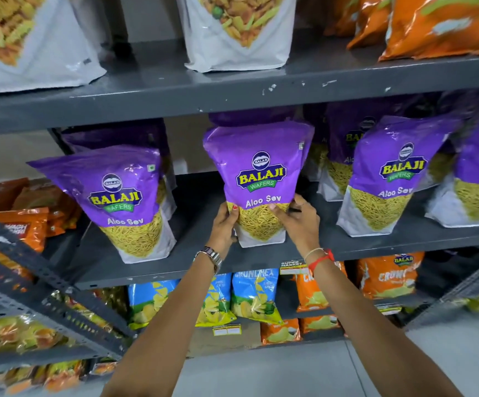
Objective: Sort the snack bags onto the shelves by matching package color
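Far left of frame: purple bag (123, 202) upright on grey shelf (204, 262), leans back a bit.

Centre: L hand (223, 224) grips lower left edge of purple Aloo Sev bag (258, 181); R hand (301, 222) grips lower right edge w/ fingers wrapped on side. Bag upright btwn hands, long axis vertical, base touching shelf near front lip. Hands about level, neither nearer. Bag lies straight ahead and above wrists.

Right: more purple bags (387, 176), same row, so colour matches. Likely next: nudge bag back, let go.
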A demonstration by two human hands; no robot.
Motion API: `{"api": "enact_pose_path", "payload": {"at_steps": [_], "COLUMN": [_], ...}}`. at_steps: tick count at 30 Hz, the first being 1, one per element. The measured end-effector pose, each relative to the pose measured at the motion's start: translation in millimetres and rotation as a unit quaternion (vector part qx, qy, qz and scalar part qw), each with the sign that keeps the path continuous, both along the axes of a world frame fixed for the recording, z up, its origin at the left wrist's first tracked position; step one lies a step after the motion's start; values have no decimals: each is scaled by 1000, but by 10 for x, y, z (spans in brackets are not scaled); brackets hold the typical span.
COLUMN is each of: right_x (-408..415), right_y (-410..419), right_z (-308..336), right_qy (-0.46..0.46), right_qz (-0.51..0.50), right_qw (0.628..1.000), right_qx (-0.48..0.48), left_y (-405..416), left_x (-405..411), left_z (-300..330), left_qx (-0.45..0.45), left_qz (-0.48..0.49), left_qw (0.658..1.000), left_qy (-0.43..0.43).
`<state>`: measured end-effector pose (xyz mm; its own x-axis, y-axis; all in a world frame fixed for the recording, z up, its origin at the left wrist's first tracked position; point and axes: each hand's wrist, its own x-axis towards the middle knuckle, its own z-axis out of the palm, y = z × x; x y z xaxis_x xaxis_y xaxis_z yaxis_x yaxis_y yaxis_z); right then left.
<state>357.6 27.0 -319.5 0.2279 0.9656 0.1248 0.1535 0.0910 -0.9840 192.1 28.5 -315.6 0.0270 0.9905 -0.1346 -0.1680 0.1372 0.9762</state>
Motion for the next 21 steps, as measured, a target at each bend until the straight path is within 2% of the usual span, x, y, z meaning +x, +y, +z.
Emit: {"api": "enact_pose_path", "payload": {"at_steps": [15, 19, 21], "right_x": [53, 76, 182], "right_y": [37, -50, -169], "right_z": [-214, -94, 11], "right_qy": [11, 37, 77], "right_qz": [6, 16, -52], "right_qw": [1000, 999, 996], "right_qx": [-8, -7, 12], "left_y": [12, -58, -127], "left_x": [65, 85, 105], "left_z": [-51, 51, 133], "left_qx": [-18, 40, 82], "left_qz": [-8, 61, 139], "left_qw": [999, 997, 985], "left_qy": [-41, -16, 63]}}
